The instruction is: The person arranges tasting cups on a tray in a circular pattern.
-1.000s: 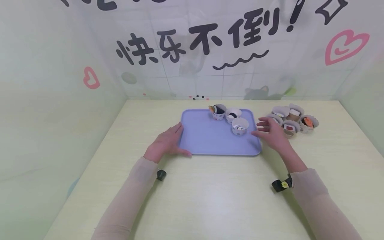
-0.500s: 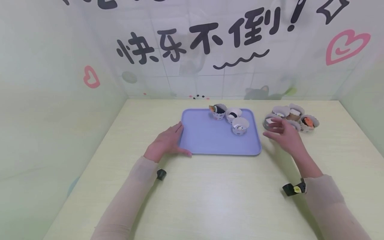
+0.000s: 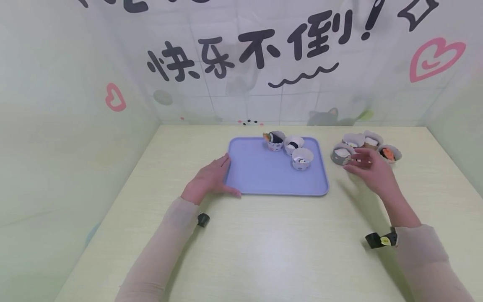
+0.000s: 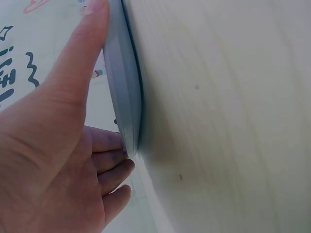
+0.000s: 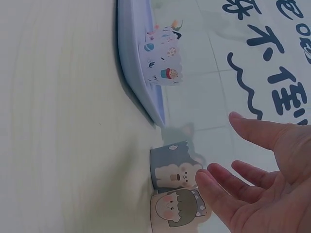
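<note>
From the head: three cups (image 3: 291,150) of food go from the blue tray's (image 3: 260,174) back edge toward its right edge. A grey cup (image 3: 341,158) with white food sits toward the desk's (image 3: 271,243) back-right corner.

Left wrist: the left hand (image 4: 53,155) touches the tray — fingers loose.

Right wrist: the right hand (image 5: 260,182) is empty — fingers apart.

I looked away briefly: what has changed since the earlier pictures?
The right hand, grip open, moved right from beside the rectangular lilac tray to the round, multicoloured paper cups; nothing was visibly lifted. The left hand, the tray and its three round white paper cups stayed put.
</note>
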### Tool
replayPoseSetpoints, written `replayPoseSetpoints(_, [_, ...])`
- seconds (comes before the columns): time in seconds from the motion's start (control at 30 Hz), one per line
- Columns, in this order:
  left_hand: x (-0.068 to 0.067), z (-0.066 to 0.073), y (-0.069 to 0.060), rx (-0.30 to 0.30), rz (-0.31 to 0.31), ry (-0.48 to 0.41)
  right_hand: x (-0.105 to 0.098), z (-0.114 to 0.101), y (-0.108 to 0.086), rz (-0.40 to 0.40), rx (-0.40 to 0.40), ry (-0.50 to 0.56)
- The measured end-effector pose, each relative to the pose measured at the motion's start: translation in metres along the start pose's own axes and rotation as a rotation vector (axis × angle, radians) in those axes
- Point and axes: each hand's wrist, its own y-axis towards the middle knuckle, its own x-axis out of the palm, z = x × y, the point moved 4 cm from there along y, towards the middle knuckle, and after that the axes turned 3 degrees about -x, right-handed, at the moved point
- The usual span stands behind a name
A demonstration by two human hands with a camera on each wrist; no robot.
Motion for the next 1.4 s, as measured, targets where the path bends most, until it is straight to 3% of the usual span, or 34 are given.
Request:
replayPoseSetpoints(0.4, [0.003,-0.001,0.001,0.002,-0.006,-0.001,-0.012,0.006,-0.004,0.025,0.007,0.033])
replayPoseSetpoints(0.63, [0.003,-0.002,0.001,0.008,-0.004,0.0,-0.021,0.007,-0.01,0.096,0.024,0.029])
replayPoseSetpoints(0.93, [0.002,-0.002,0.001,0.007,-0.003,0.001,-0.032,0.018,-0.013,0.175,0.13,0.056])
replayPoseSetpoints(1.2, [0.002,-0.002,0.001,0.009,-0.005,-0.007,-0.034,0.033,-0.013,0.159,0.207,0.022])
replayPoseSetpoints(1.4, [0.002,-0.001,0.002,0.005,-0.009,-0.011,-0.034,0.042,-0.011,0.084,0.231,-0.053])
